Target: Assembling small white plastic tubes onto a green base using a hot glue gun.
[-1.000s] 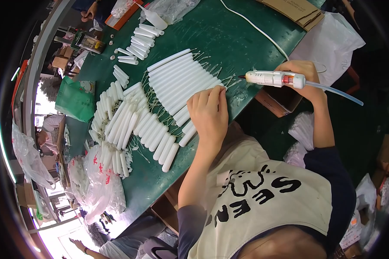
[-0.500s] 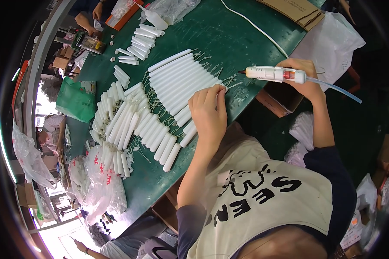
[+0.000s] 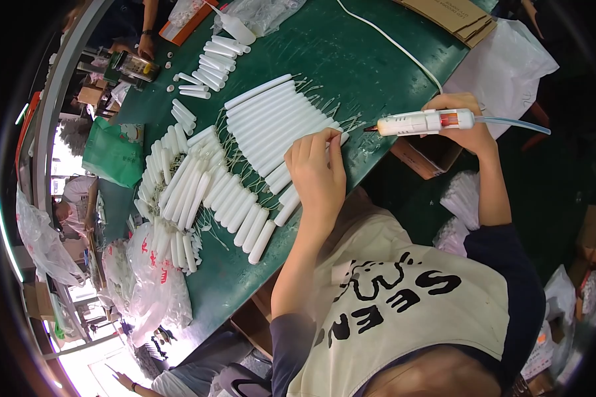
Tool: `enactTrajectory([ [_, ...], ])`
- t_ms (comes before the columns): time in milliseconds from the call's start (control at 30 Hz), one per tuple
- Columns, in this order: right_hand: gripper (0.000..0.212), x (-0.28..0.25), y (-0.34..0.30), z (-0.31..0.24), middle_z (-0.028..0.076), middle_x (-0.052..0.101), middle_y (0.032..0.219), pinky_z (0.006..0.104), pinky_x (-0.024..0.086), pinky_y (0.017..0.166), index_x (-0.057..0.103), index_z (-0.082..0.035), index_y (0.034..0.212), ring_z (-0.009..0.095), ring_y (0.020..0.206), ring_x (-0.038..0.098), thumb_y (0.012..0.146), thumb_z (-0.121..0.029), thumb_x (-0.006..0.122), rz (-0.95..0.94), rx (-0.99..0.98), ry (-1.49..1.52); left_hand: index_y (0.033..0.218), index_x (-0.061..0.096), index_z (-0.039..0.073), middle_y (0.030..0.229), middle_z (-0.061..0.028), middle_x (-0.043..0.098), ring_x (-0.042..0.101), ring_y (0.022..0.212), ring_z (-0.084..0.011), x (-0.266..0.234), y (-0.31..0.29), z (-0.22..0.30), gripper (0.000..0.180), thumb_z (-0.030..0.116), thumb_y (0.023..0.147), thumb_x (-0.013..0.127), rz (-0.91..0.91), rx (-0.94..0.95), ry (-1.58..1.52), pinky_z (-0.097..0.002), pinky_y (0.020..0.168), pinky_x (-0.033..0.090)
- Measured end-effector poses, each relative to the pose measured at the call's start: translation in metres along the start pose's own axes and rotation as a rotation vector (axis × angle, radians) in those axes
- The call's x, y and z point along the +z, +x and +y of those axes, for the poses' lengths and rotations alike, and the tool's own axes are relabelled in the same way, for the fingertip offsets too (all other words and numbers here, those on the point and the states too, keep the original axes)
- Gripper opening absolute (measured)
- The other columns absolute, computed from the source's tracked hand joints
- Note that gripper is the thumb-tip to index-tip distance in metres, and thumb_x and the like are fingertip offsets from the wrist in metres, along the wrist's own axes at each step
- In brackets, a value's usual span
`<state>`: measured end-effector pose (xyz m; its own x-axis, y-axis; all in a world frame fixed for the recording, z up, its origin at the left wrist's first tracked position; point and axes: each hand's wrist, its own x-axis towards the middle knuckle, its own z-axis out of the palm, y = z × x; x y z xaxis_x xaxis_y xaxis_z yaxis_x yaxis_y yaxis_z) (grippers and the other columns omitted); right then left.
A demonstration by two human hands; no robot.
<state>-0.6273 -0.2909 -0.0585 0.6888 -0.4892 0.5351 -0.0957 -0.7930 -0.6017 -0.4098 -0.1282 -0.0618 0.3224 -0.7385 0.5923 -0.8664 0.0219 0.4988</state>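
Note:
My right hand (image 3: 467,126) is wrapped round a white glue gun (image 3: 410,122) with a clear glue stick (image 3: 516,124) coming out of its back. The dark nozzle points left, a short gap from my left fingertips. With its fingers closed in a pinch, my left hand (image 3: 316,169) holds the end of a white candle-shaped tube at the near end of a row. Most of that tube is hidden under the hand. Beyond it lies the row of white tubes (image 3: 271,126), side by side, thin wires trailing from their ends.
A heap of wired white tubes (image 3: 189,185) lies to the left on the green table (image 3: 245,291). Farther off are loose short tubes (image 3: 215,63) and a white squeeze bottle (image 3: 235,28). A white cable (image 3: 391,40) crosses the table. Another person's hand (image 3: 146,46) is at the far left.
The glue gun's nozzle has dropped slightly toward me, and the gun now lies more level. My left hand has barely moved; a white tube end now shows at its fingertips.

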Motion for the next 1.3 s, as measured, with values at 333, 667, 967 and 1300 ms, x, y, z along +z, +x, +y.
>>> enactTrajectory([
  [333, 0.025, 0.003, -0.002, 0.005, 0.006, 0.067, 0.077, 0.0279, 0.048, 0.062, 0.064, -0.005, 0.083, 0.018, 0.071, 0.066, 0.065, -0.008, 0.081, 0.103, -0.082, -0.058, 0.089, 0.062, 0.005, 0.082, -0.0066, 0.061, 0.055, 0.082, -0.0259, 0.001, -0.002, -0.001, 0.006, 0.004, 0.083, 0.062, 0.001, -0.003, 0.011, -0.0370, 0.081, 0.038],
  [667, 0.029, 0.005, 0.002, 0.000, 0.008, 0.066, 0.078, 0.0271, 0.049, 0.062, 0.064, -0.001, 0.088, 0.017, 0.070, 0.064, 0.066, -0.006, 0.082, 0.164, 0.173, -0.065, 0.090, 0.061, 0.005, 0.083, -0.0067, 0.060, 0.055, 0.082, -0.0255, -0.003, -0.001, 0.001, 0.009, 0.002, 0.082, 0.062, 0.033, 0.089, -0.079, -0.0360, 0.082, 0.038],
  [967, 0.031, 0.002, 0.002, -0.006, 0.005, 0.065, 0.078, 0.0260, 0.048, 0.063, 0.063, -0.002, 0.083, 0.015, 0.070, 0.063, 0.063, -0.010, 0.085, 0.051, 0.156, 0.071, 0.089, 0.061, 0.005, 0.081, -0.0066, 0.061, 0.055, 0.080, -0.0249, -0.004, 0.001, 0.000, 0.009, 0.001, 0.082, 0.062, 0.064, 0.039, -0.009, -0.0358, 0.081, 0.038],
  [1300, 0.024, 0.000, 0.017, 0.012, 0.004, 0.067, 0.079, 0.0230, 0.049, 0.058, 0.060, -0.001, 0.095, 0.011, 0.070, 0.065, 0.076, -0.003, 0.073, 0.144, 0.282, 0.327, 0.089, 0.061, 0.005, 0.082, -0.0057, 0.061, 0.055, 0.080, -0.0249, -0.001, 0.000, -0.002, 0.008, 0.003, 0.082, 0.063, 0.057, 0.042, 0.011, -0.0362, 0.082, 0.038],
])
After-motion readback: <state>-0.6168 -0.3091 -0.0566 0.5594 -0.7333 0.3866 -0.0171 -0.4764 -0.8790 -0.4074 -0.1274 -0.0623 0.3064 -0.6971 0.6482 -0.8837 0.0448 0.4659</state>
